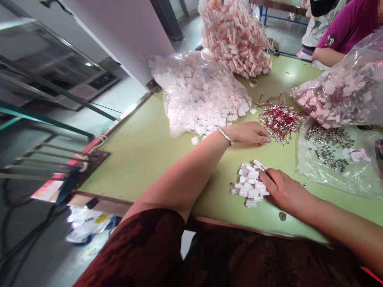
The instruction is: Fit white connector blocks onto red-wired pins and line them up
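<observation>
My left hand (251, 134), a bracelet at its wrist, reaches the near-left edge of a heap of short red wires with metal ends (281, 121). Its fingers are pinched together; whatever is between them is too small to make out. Nearer to me lies a small pile of white plastic blocks (249, 184), some with reddish edges. My right hand (284, 190) rests at the right side of this pile, fingers bent and closed at a white block with a bit of red wire beside it. The fingertips are partly hidden among the blocks.
A clear bag of white blocks (191, 91) spills onto the green table (119, 167). Behind it stands a tall heap of orange-white pieces (236, 40). A tape roll (253, 83), a bag of blocks (344, 91) and small metal parts (329, 145) lie rightward. A person in purple (347, 30) sits opposite.
</observation>
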{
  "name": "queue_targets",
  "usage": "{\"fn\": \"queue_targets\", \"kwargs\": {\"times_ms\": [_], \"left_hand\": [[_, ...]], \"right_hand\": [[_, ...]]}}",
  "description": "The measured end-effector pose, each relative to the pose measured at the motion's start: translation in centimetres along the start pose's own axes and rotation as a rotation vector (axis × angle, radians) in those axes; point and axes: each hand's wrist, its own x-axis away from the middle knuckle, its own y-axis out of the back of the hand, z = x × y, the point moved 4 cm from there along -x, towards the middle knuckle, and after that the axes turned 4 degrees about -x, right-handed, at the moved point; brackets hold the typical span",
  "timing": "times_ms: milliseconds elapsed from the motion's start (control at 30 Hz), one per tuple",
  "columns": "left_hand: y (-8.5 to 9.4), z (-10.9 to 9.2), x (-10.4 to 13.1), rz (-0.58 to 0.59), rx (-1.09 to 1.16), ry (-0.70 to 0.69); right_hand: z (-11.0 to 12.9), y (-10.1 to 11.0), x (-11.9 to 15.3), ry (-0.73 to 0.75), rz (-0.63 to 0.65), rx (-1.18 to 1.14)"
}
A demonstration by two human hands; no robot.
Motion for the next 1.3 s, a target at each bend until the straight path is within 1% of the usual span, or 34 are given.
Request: {"fn": "queue_targets", "kwargs": {"times_ms": [67, 133, 167, 233, 300, 367, 433, 500, 600, 700, 767, 867, 933, 1033, 1167, 1233, 1300], "left_hand": [[0.5, 0.4, 0.1, -0.030, 0.000, 0.020], [0.9, 0.5, 0.1, -0.048, -0.018, 0.027], [1.1, 0.4, 0.2, -0.068, -0.040, 0.025], [1.6, 0.0, 0.5, -0.137, -0.092, 0.023], [2.2, -0.3, 1.0, -0.241, -0.099, 0.033], [2.5, -0.1, 1.5, -0.295, -0.063, 0.043], [2.5, 0.3, 1.8, -0.301, -0.013, 0.036], [2.3, 0.4, 2.0, -0.300, -0.004, 0.070], [2.1, -0.5, 2.0, -0.304, -0.078, 0.155], [2.2, -1.4, 1.4, -0.311, -0.102, 0.157], [2.5, -1.3, 1.3, -0.332, -0.072, 0.169], [2.5, -0.9, 1.9, -0.350, -0.080, 0.197], [2.2, -0.9, 2.6, -0.358, -0.074, 0.193], [1.3, -0.7, 3.7, -0.357, -0.030, 0.195], [0.0, -0.2, 4.8, -0.304, 0.024, 0.199], [-0.3, -0.1, 5.4, -0.306, 0.016, 0.190], [-0.3, -0.1, 6.0, -0.332, -0.006, 0.186]], "right_hand": [[-0.1, 0.2, -0.4, -0.051, 0.045, -0.015], [-0.1, 0.4, -0.9, -0.154, 0.081, -0.021], [-0.2, 0.4, -1.1, -0.212, 0.093, -0.025], [-0.4, 0.5, -1.3, -0.283, 0.098, -0.059], [-0.7, 0.6, -1.4, -0.274, 0.084, -0.139], [-1.3, 0.6, -1.5, -0.282, 0.052, -0.204], [-1.6, 0.7, -1.7, -0.301, 0.041, -0.174], [-1.2, 0.7, -1.9, -0.293, 0.045, -0.088], [0.0, 0.7, -1.8, -0.259, 0.028, 0.011], [0.2, 0.4, -1.2, -0.252, 0.011, 0.076], [-0.2, 0.0, -0.9, -0.223, -0.023, 0.071], [-0.4, -0.3, -0.6, -0.154, -0.067, 0.037], [-0.2, -0.3, -0.6, -0.131, -0.046, 0.064], [0.4, -0.2, -0.9, -0.138, 0.027, 0.160], [1.3, 0.0, -1.3, -0.166, 0.082, 0.238], [1.4, 0.2, -1.4, -0.195, 0.085, 0.232], [1.1, 0.3, -1.5, -0.239, 0.073, 0.157]]}}
